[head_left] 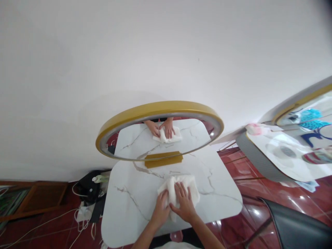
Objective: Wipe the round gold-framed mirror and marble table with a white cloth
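A soft, white, folded cloth (171, 190) is spread, slightly rumpled, on a white, marble-patterned tabletop with rounded corners (124, 211), just below the centre of the frame. Both forearms are extended from the bottom edge and angled inward, so that the hands are brought close together on the cloth. The left hand (160, 210) is laid along the cloth's left edge with its fingers pointed up the frame and bent; whether cloth is pinched between thumb and fingers cannot be told. The right hand (185, 204) is placed palm down on the cloth's middle, its fingers set apart and its thumb stretched leftward, towards the left hand. Above them, a round, gold-framed mirror (160, 138) is stood on a flat gold base (166, 160), and both hands and the cloth are reflected in it. A black, smooth-surfaced chair (298, 224) is seen at lower right.
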The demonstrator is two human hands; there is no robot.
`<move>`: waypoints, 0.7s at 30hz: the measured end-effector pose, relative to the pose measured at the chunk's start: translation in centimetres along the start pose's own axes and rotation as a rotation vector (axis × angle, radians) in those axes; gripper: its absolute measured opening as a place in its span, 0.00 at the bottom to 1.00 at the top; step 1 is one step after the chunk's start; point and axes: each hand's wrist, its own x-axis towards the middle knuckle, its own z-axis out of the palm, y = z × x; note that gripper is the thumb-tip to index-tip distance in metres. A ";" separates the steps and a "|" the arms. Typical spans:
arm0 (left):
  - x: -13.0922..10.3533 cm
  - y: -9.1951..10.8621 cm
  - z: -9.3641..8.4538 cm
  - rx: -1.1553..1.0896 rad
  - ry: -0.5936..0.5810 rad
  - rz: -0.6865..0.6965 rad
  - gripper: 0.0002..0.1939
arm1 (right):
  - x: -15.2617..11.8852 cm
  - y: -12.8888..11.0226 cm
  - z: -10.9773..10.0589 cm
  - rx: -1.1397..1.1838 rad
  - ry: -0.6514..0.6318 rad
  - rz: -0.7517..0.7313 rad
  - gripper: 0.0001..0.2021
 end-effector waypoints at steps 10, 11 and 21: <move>8.7 0.8 -7.4 0.305 0.239 -0.019 0.30 | 2.5 3.5 -1.7 -0.062 0.190 0.240 0.35; 9.3 0.9 -7.7 0.382 0.254 -0.021 0.31 | 2.7 3.5 -1.7 -0.063 0.210 0.251 0.35; 10.6 0.7 -8.0 0.556 0.063 -0.115 0.37 | 6.0 4.8 -4.3 0.011 0.207 0.212 0.24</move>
